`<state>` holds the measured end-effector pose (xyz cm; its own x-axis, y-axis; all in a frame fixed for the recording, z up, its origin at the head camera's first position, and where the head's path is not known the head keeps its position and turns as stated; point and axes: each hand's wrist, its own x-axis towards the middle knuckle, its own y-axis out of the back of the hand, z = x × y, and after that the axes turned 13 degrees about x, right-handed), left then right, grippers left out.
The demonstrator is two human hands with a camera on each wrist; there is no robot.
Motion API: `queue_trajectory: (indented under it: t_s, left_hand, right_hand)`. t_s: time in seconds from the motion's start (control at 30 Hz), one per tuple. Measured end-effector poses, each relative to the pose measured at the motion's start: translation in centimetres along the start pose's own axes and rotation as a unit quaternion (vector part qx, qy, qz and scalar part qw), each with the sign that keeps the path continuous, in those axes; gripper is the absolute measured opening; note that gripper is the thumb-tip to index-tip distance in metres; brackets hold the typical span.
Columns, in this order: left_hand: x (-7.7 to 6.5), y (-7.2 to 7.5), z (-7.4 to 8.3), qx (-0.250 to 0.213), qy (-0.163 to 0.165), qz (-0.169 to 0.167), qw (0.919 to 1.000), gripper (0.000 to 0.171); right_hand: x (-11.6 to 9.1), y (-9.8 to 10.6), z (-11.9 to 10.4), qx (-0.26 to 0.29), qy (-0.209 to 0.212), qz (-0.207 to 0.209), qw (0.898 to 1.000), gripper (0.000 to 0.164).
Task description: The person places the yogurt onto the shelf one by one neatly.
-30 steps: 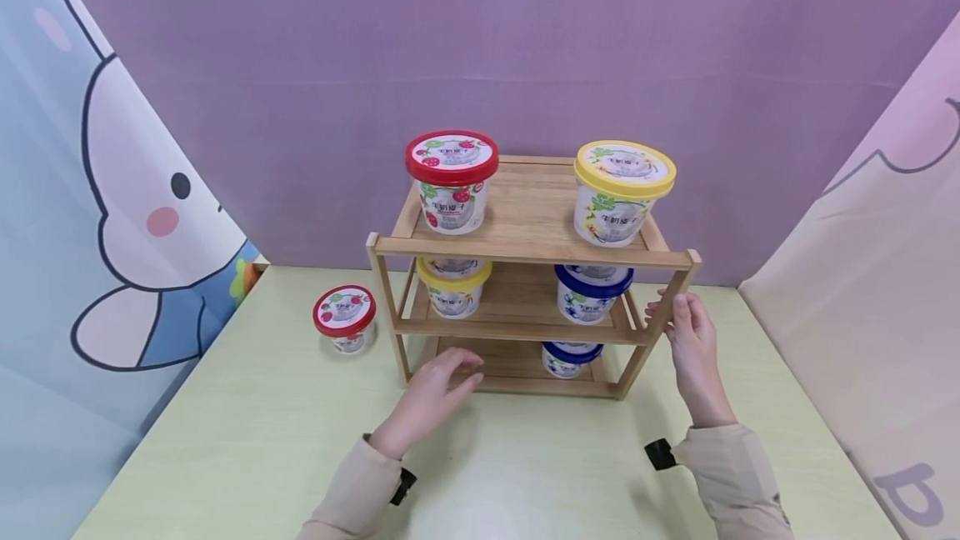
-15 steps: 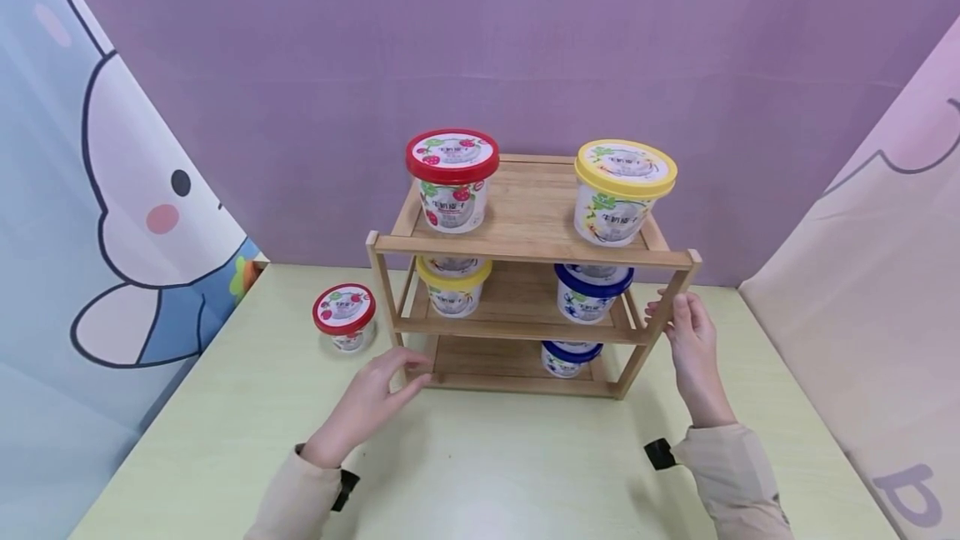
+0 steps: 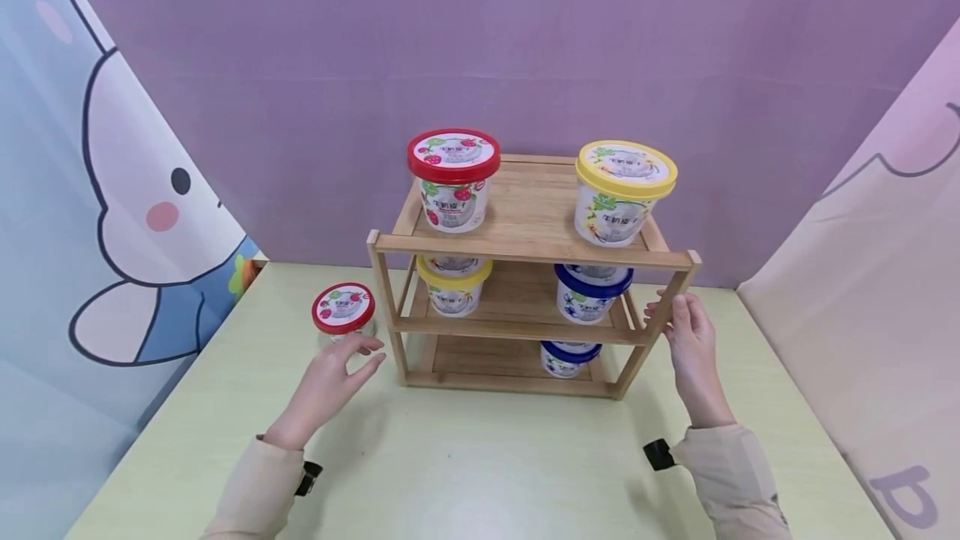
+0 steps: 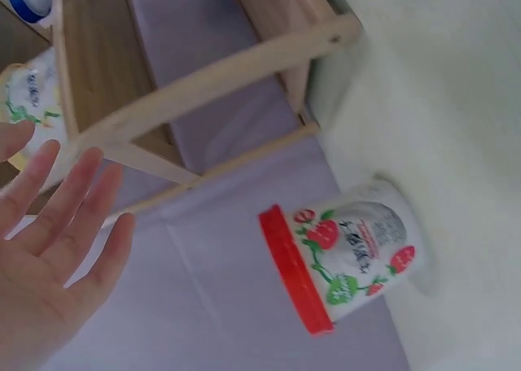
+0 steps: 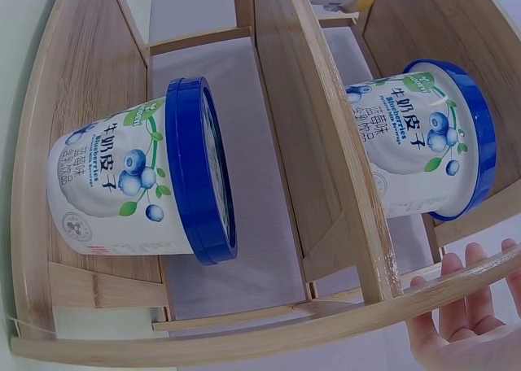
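Note:
My left hand (image 3: 327, 386) hovers over the table just in front of a red-lidded strawberry tub (image 3: 343, 309), partly covering its lower side. Its fingers are spread and hold nothing, and the left wrist view shows a gap between the hand (image 4: 61, 249) and the tub (image 4: 346, 253). My right hand (image 3: 692, 348) grips the right upright of a three-tier wooden rack (image 3: 525, 255), with fingers (image 5: 479, 294) behind the post. On the top tier stand a red-lidded tub (image 3: 453, 205) and a yellow-lidded tub (image 3: 618, 215).
The middle tier bears a yellow-lidded tub (image 3: 454, 298) and a blue-lidded blueberry tub (image 3: 585, 302). Another blue-lidded tub (image 3: 564, 363) stands at the right of the bottom tier. A purple cloth (image 3: 525, 40) hangs behind the pale table (image 3: 480, 465).
My left hand has moved left, from the front of the bottom tier to the red-lidded tub on the table. My right hand has stayed on the rack's upright.

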<state>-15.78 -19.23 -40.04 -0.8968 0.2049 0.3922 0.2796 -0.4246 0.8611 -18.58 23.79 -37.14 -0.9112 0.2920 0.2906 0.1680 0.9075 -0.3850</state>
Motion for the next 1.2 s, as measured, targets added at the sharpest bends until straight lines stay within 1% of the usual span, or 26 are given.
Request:
queue_trajectory:
  t_s: [0.2, 0.27, 0.37, 0.57, 0.67, 0.8, 0.9, 0.97, 1.03, 1.2]
  left_hand:
    - [0.7, -0.3, -1.6, 0.005, 0.008, 0.0, 1.0, 0.024]
    - [0.9, -0.6, -2.2, 0.0, 0.016, -0.004, 0.9999, 0.024]
    - [1.2, -1.0, -3.1, 0.001, 0.022, 0.002, 0.9998, 0.022]
    - [1.7, -1.9, -4.6, 0.018, 0.024, 0.047, 0.9984, 0.018]
    - [2.0, -2.3, -5.5, 0.027, 0.029, 0.055, 0.9977, 0.02]
    - [2.2, -2.7, -6.5, 0.028, 0.041, 0.044, 0.9978, 0.025]
    - [2.3, -3.0, -7.1, 0.028, 0.057, 0.025, 0.9977, 0.029]
    - [2.4, -3.1, -7.4, 0.032, 0.063, 0.015, 0.9974, 0.032]
    - [2.4, -3.3, -7.8, 0.04, 0.063, 0.008, 0.9971, 0.036]
    - [2.5, -3.8, -8.6, 0.054, 0.052, 0.011, 0.9971, 0.041]
  right_hand:
    - [0.0, 0.0, 0.1, 0.003, -0.001, 0.006, 1.0, 0.034]
    - [0.0, 0.0, 0.1, 0.001, -0.001, 0.007, 1.0, 0.036]
    - [0.0, 0.0, 0.1, -0.009, -0.004, 0.004, 1.0, 0.038]
    - [0.0, 0.0, -0.1, -0.025, -0.008, -0.003, 1.0, 0.035]
    - [0.0, 0.0, -0.1, -0.02, -0.007, -0.002, 1.0, 0.029]
    - [0.0, 0.0, 0.0, -0.008, -0.006, -0.002, 1.0, 0.03]
    - [0.0, 0.0, 0.0, -0.007, -0.006, -0.003, 1.0, 0.034]
    - [0.1, 0.1, 0.0, -0.007, -0.006, -0.002, 1.0, 0.034]
    - [0.0, 0.1, 0.0, -0.009, -0.007, -0.002, 1.0, 0.032]
    - [0.0, 0.1, 0.0, -0.008, -0.008, -0.002, 1.0, 0.028]
